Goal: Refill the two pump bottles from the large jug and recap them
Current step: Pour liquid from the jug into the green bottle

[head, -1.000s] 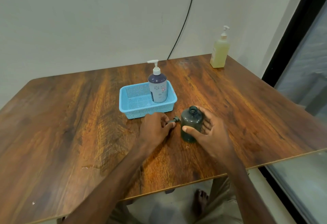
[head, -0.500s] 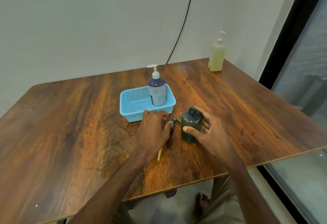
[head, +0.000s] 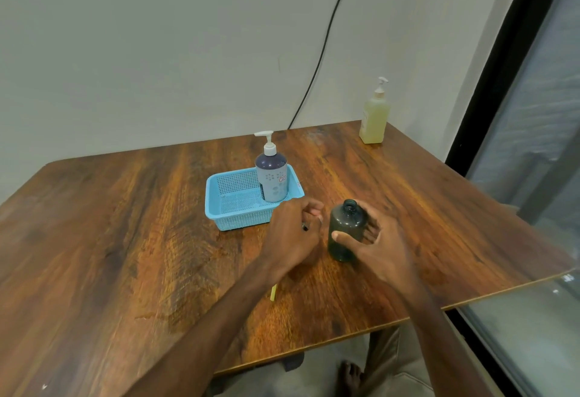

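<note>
Standing upright on the wooden bench (head: 125,239) near its front edge, one dark open-necked bottle (head: 343,230) carries no pump; the right hand (head: 376,246) is wrapped around its body, thumb across the front and fingers behind. The left hand (head: 290,239) is closed on the removed pump head (head: 305,226), of which only a small dark part shows between the fingers, with its yellowish dip tube (head: 273,292) protruding below the wrist. Count: three bottles in total. One blue-grey pump bottle (head: 271,177), capped, stands in the right end of one blue basket (head: 238,205). One yellow pump bottle (head: 374,117), capped, stands at the far right corner. One black cable (head: 323,48) runs down the wall. Compared with half a second earlier, the left hand has closed further over the pump head, hiding most of it, and more of the tube shows; the dark bottle has not moved.
</note>
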